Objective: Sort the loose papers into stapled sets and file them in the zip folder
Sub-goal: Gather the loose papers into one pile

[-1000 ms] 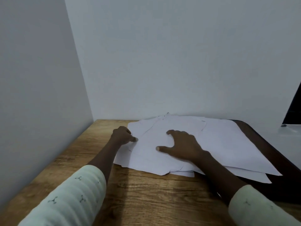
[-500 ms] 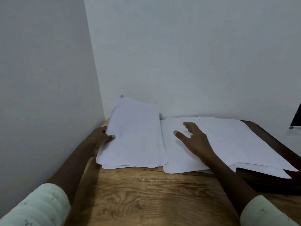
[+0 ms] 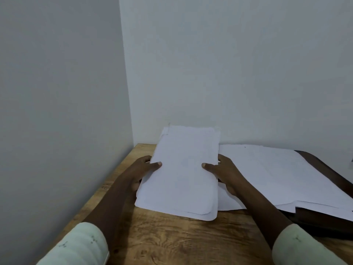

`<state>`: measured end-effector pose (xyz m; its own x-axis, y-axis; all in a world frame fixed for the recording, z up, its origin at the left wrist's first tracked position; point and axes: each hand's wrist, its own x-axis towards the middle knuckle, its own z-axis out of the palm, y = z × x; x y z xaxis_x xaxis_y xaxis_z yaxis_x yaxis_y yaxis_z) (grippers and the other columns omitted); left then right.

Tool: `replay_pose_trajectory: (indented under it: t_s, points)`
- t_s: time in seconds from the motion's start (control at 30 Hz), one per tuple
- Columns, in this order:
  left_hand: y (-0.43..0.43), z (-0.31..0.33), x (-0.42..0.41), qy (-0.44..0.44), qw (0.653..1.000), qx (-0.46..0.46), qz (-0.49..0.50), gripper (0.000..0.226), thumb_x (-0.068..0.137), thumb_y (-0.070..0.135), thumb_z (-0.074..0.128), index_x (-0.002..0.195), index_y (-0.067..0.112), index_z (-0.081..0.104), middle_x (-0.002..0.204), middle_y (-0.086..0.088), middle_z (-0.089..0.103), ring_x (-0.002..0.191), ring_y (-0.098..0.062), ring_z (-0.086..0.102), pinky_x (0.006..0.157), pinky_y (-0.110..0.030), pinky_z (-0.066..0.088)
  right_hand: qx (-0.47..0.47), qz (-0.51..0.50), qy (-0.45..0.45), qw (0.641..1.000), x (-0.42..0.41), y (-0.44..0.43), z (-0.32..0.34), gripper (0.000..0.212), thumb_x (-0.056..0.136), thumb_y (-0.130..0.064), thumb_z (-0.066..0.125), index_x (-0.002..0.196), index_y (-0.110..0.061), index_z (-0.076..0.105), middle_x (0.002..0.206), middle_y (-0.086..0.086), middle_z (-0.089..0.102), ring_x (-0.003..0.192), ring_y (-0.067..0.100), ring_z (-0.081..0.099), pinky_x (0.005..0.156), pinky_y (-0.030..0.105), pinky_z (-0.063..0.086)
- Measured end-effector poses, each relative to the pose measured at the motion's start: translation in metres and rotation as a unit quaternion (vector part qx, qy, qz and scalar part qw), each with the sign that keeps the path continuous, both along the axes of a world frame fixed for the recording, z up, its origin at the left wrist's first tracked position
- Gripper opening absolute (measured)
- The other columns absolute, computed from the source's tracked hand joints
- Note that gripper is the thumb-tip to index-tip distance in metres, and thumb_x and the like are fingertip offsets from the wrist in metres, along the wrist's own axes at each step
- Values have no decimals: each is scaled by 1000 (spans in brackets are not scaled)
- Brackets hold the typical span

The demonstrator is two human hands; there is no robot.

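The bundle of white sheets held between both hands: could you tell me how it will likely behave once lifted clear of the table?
The bundle will probably flop, being thin unbound paper gripped only at its sides by the left hand and right hand. Its near corners already sit staggered, so sheets may slide apart. It looks light for its size.

From my remote seat I see a table (image 3: pixel 172 243) of wood with a strong, streaky grain and a soft satin sheen. The held stack of papers (image 3: pixel 183 175) is matt white paper, smooth with slightly ragged top edges, and the spread sheets (image 3: pixel 277 173) beside it look the same; under them lies a dark brown folder (image 3: pixel 324 222), smooth and faintly glossy, material unclear. The sleeves (image 3: pixel 80 245) are pale, soft knitted-looking cloth, and the walls (image 3: pixel 229 64) are matt, evenly painted.
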<state>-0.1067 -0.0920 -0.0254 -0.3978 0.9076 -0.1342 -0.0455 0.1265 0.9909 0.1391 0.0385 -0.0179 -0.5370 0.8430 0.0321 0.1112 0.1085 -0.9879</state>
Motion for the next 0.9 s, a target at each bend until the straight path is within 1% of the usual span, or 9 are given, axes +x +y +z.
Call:
replay_pose_trajectory:
  t_s: [0.13, 0.27, 0.4, 0.5, 0.57, 0.67, 0.73, 0.8, 0.9]
  points:
    - [10, -2, 14, -3, 999, 4, -41, 40, 86, 23, 74, 122, 10, 62, 115, -12, 73, 103, -32, 71, 85, -45, 58, 51, -24, -53, 997, 4, 6, -1, 33, 92, -21, 69, 124, -14, 64, 115, 2, 71, 102, 20, 68, 94, 38, 54]
    - [23, -6, 15, 34, 999, 2, 21, 44, 89, 11, 72, 130, 5, 57, 119, -14, 70, 105, -35, 68, 95, -53, 53, 30, -30, -29, 999, 5, 9, 0, 27, 92, -24, 68, 118, -17, 67, 109, 0, 73, 98, 18, 70, 89, 36, 56]
    - [25, 2, 15, 30, 998, 25, 42, 44, 89, 34, 72, 117, 1, 65, 113, -16, 72, 103, -37, 69, 97, -56, 52, 4, -4, 23, 1000, 9, 13, 9, 26, 89, -11, 71, 115, -14, 68, 107, 4, 73, 93, 17, 71, 83, 30, 58]
    - [23, 17, 18, 37, 994, 80, 70, 44, 91, 47, 66, 113, 9, 68, 110, -7, 74, 97, -27, 71, 82, -42, 57, 55, -106, 46, 992, 9, 16, 26, 24, 90, -16, 70, 113, -12, 70, 108, 7, 73, 92, 20, 70, 81, 30, 57]
    - [21, 28, 21, 28, 988, 117, 100, 35, 93, 43, 65, 114, 15, 64, 113, -5, 71, 96, -24, 71, 75, -38, 58, 177, -225, -15, 958, 10, 15, 43, 24, 91, -21, 63, 112, -11, 70, 106, 2, 71, 96, 22, 66, 74, 23, 46]
    - [17, 40, 25, 48, 983, 142, 109, 37, 90, 39, 68, 119, 17, 61, 121, -8, 66, 109, -28, 66, 86, -40, 57, 279, -264, 9, 923, 15, 11, 72, 22, 91, -13, 55, 106, -6, 69, 91, 2, 68, 88, 26, 64, 59, 23, 40]
    - [17, 44, 30, 42, 984, 149, 83, 39, 91, 40, 66, 121, 16, 62, 124, -12, 65, 112, -30, 65, 90, -42, 56, 381, -277, 48, 881, 11, 4, 86, 29, 89, -4, 54, 114, -4, 69, 103, 4, 71, 96, 23, 65, 75, 16, 42]
    - [18, 53, 39, -31, 986, 157, 49, 46, 94, 49, 57, 123, 14, 62, 123, -14, 66, 107, -31, 68, 90, -45, 57, 517, -248, 79, 815, 2, -5, 92, 37, 84, 7, 51, 114, -5, 70, 111, 7, 71, 103, 23, 64, 88, 18, 44]
    - [19, 59, 31, -172, 969, 173, 36, 67, 96, 67, 36, 127, 14, 61, 125, -17, 67, 117, -38, 64, 94, -50, 54, 645, -151, 51, 747, -5, -16, 79, 39, 78, 6, 48, 104, -10, 72, 113, 4, 71, 102, 25, 63, 85, 34, 46]
